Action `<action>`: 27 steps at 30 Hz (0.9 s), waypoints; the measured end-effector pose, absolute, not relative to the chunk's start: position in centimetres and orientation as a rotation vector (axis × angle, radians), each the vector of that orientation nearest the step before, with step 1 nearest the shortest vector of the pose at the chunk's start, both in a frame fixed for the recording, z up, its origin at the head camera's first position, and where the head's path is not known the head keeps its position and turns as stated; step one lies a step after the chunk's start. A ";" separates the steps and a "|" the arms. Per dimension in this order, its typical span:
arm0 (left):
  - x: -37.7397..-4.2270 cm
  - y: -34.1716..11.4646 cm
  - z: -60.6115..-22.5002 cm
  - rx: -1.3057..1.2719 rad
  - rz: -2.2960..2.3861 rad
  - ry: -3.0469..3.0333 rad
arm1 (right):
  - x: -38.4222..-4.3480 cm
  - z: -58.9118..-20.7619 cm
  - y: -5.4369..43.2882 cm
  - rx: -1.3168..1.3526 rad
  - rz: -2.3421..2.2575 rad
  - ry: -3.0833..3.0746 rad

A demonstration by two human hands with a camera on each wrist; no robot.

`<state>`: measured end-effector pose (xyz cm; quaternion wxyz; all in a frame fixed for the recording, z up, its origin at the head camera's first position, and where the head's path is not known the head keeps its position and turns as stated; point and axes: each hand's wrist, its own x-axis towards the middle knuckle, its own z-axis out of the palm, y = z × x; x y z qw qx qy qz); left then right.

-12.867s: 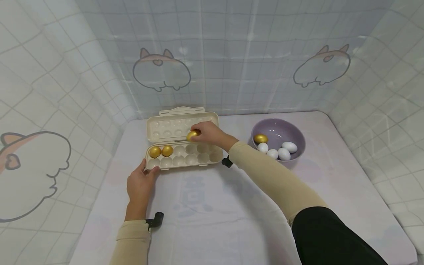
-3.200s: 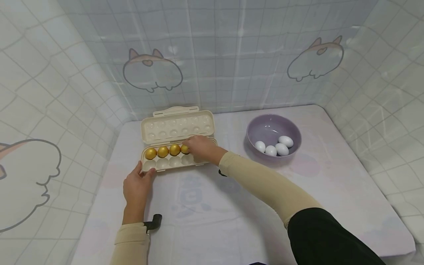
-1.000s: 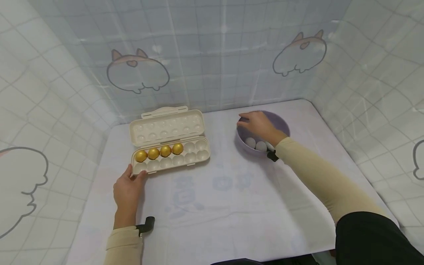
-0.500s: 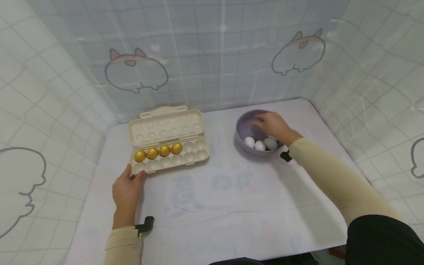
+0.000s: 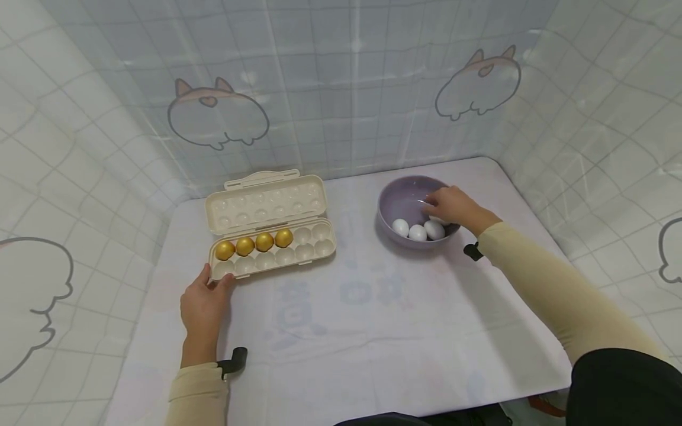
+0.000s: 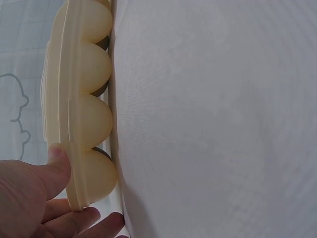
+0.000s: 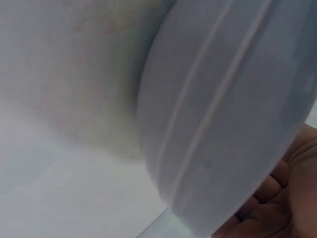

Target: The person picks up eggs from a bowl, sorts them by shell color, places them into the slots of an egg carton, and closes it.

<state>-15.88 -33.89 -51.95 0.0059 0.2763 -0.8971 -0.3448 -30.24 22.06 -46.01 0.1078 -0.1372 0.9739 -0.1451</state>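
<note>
In the head view, my left hand holds the near left corner of a cream egg carton; the left wrist view shows the thumb on its edge and fingertips below. The carton's lid is raised. Several gold eggs fill the back row from the left. At right my right hand reaches over the rim of a purple bowl, fingers loosely bent just above a partly covered white egg. Other white eggs lie at the bowl's near side. The right wrist view shows the bowl's outer wall hiding the fingertips.
A white cloth covers the table. Patterned curtains stand close behind it and at both sides. The bowl sits to the right of the carton, with a stretch of cloth between them.
Since the oldest frame, gold eggs were added to the carton's back row and the bowl's gold egg left. Lately my right hand moved rightward over the white eggs; my left keeps its hold.
</note>
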 end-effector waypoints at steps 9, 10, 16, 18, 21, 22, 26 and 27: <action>-16.1 -33.9 -51.9 0.876 -1.064 -2.817 | -30.0 -45.9 22.8 -0.520 -0.351 2.844; -16.1 -33.9 -51.9 0.879 -1.065 -2.818 | -30.0 -45.8 22.8 -0.529 -0.332 2.842; -16.2 -33.9 -52.0 0.886 -1.065 -2.816 | -29.9 -45.9 22.5 -0.505 -0.284 2.834; -16.2 -33.9 -52.0 0.890 -1.066 -2.815 | -30.0 -46.0 22.4 -0.482 -0.276 2.834; -16.1 -33.9 -52.0 0.886 -1.064 -2.809 | -30.0 -46.2 22.1 -0.454 -0.251 2.834; -16.1 -33.8 -52.0 0.884 -1.062 -2.809 | -30.0 -46.2 22.1 -0.455 -0.236 2.834; -16.0 -33.7 -52.0 0.873 -1.054 -2.805 | -29.7 -45.9 21.8 -0.476 -0.199 2.832; -16.1 -33.7 -52.0 0.874 -1.054 -2.803 | -29.6 -45.9 21.7 -0.485 -0.192 2.834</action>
